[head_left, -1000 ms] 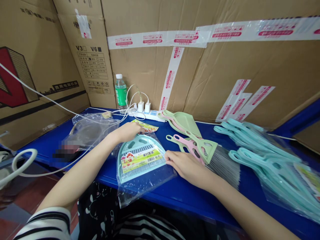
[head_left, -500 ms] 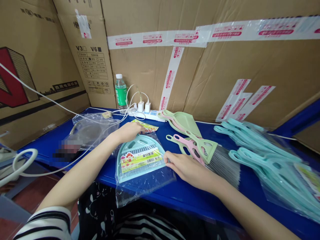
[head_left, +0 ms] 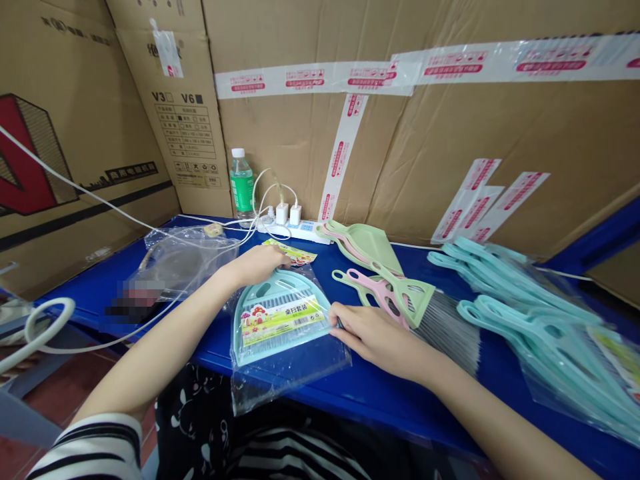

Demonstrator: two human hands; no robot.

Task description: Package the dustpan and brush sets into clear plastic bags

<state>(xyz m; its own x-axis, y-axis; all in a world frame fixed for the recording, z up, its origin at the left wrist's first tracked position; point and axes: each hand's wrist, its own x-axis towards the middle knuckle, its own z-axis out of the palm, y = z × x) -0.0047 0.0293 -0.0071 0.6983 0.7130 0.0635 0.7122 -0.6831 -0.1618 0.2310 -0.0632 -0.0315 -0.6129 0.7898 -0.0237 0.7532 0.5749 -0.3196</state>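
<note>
A light blue dustpan (head_left: 245,353) with a brush lies inside a clear plastic bag (head_left: 285,383) on the blue table. A yellow-green label card (head_left: 280,321) with mushroom pictures lies over the brush bristles. My left hand (head_left: 263,263) is closed around the dustpan's handle end at the top. On the other side, my right hand (head_left: 357,327) pinches the bagged dustpan's right corner, thumb on top. More label cards (head_left: 300,256) lie just behind my left hand.
Green and pink dustpans (head_left: 373,247) and brushes (head_left: 450,333) lie to the right, beside bagged light blue sets (head_left: 545,327). Behind are a power strip (head_left: 305,230), a bottle (head_left: 243,190) and cardboard (head_left: 300,133). Cables and plastic bags (head_left: 185,257) lie left.
The dustpan and both hands have hardly moved. My right hand has shifted very slightly at the corner, and glare on the card's lettering looks different.
</note>
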